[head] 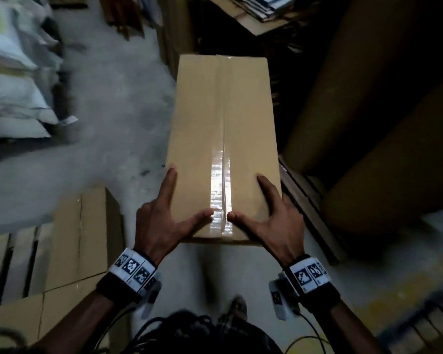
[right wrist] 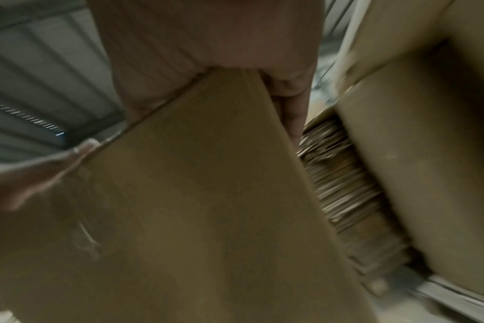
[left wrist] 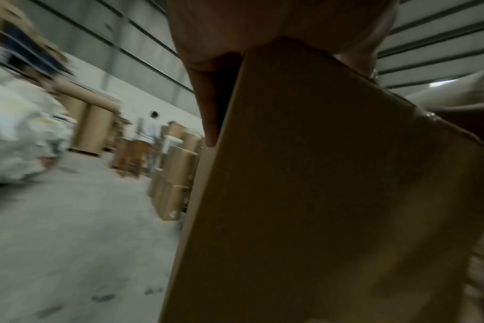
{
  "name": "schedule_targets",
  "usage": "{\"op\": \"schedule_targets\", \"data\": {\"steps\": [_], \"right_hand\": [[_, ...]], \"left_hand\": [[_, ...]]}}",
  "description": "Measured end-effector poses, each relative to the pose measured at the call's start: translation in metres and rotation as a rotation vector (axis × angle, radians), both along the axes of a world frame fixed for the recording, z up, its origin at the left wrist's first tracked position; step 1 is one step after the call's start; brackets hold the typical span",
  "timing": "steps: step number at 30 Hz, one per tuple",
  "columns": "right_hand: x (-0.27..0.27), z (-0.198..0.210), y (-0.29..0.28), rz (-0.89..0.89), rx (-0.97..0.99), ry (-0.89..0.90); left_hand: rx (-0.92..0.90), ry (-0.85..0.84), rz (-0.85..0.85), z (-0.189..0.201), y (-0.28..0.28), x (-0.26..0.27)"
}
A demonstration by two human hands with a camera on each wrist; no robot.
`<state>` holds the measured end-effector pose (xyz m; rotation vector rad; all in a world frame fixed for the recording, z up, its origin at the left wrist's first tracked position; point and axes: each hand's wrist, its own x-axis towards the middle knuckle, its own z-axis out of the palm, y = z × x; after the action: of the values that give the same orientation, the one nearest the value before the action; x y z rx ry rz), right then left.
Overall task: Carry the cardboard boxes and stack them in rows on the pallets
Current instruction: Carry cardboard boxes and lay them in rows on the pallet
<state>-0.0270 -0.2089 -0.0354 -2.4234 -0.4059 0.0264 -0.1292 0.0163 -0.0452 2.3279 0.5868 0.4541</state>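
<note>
My left hand (head: pixel 156 227) and my right hand (head: pixel 279 222) form the grip, each clamped on a near corner of the long tan cardboard box (head: pixel 223 139) sealed with clear tape along its top seam. The thumbs lie on the lid and nearly meet at the tape, the index fingers run straight along the top edges, and the other fingers are hidden down the sides. The box is held off the grey concrete floor (head: pixel 118 118), reaching forward from the grip. Left of the grip and lower, flat brown cardboard sheets (head: pixel 74 241) cover a slatted wooden pallet (head: pixel 8 267). Right of the grip stand big brown paper rolls (head: pixel 384 154). Further left and ahead are stacked white sacks (head: pixel 13 80).
</note>
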Motion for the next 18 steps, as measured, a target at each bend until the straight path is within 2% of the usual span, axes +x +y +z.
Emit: {"op": "schedule_targets", "data": {"steps": [5, 10, 16, 18], "right_hand": [[0.113, 0.002, 0.063, 0.173, 0.017, 0.016], [0.217, -0.009, 0.154, 0.313, -0.006, -0.009], [0.327, -0.023, 0.316, 0.427, -0.011, -0.021], [0.358, -0.02, 0.376, 0.463, -0.021, -0.024]], "left_hand": [[0.053, 0.007, 0.193, 0.005, 0.041, 0.077], [0.063, 0.002, 0.319, -0.005, 0.11, 0.156], [0.007, 0.002, 0.463, -0.031, 0.251, 0.245], [0.005, 0.021, 0.509, -0.029, 0.304, 0.27]]}}
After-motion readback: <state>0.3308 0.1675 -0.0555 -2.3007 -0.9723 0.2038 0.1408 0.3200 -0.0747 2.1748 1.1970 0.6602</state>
